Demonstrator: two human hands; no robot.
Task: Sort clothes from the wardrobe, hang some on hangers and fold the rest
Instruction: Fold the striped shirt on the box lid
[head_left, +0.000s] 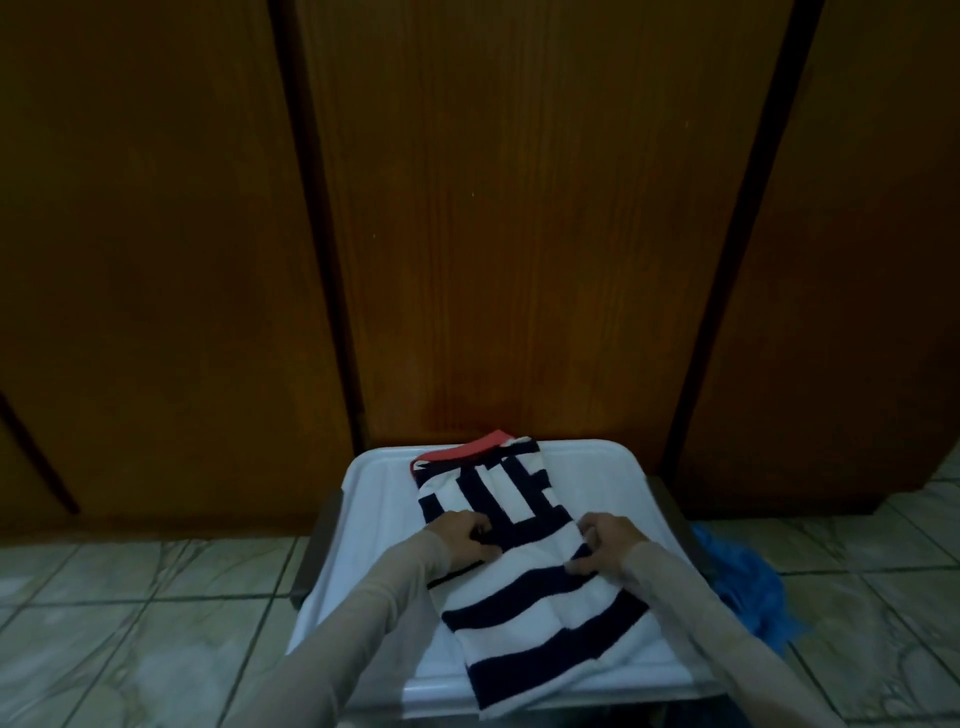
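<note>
A navy and white striped garment (524, 603) with a red collar band lies folded into a long strip on a white tray-like table (363, 499). Its near end hangs over the front rim. My left hand (462, 535) grips the strip's left edge near the middle, fingers curled into the cloth. On the right edge, my right hand (605, 543) pinches the fabric at about the same height. Both arms wear pale beige sleeves.
Closed brown wooden wardrobe doors (493, 234) fill the view behind the table. A crumpled blue cloth (748, 587) lies on the tiled floor (130, 623) to the table's right. Dark chair or stand edges show under the table's sides.
</note>
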